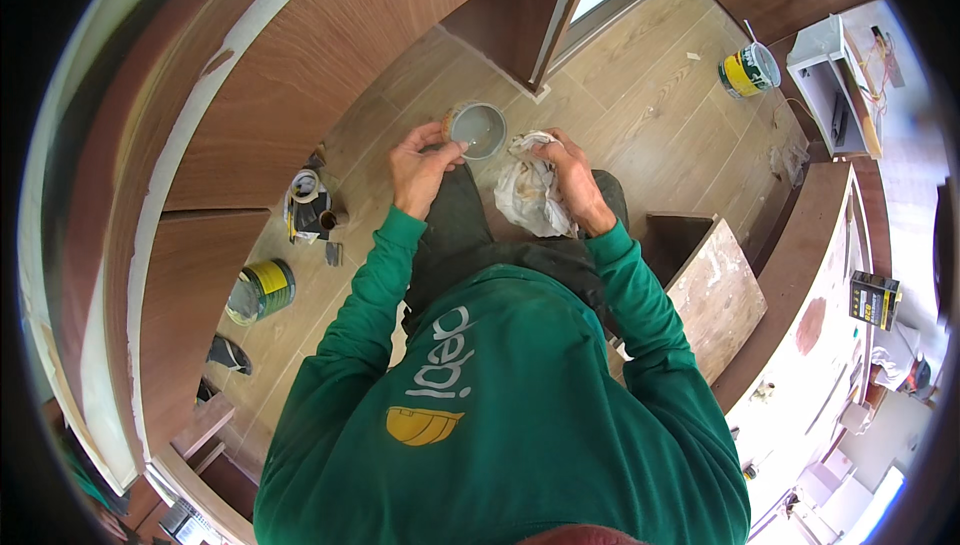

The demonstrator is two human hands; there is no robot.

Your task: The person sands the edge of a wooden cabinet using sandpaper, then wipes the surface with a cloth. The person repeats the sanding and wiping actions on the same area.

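Between its thumb and fingers, my left hand grips the rim of a small round tub, tilted so that its greyish inside shows. A crumpled, stained white cloth is bunched in my right hand, just right of the tub. Both hands are above my knees, in front of my green sweatshirt. The cloth hides some of the right fingers. Whether the tub holds anything cannot be told.
Curved wooden panelling rises at the left. Beside it on the floor stand an open tin and a roll of tape. A stained wooden box is near my right knee. Another tin stands at the upper right.
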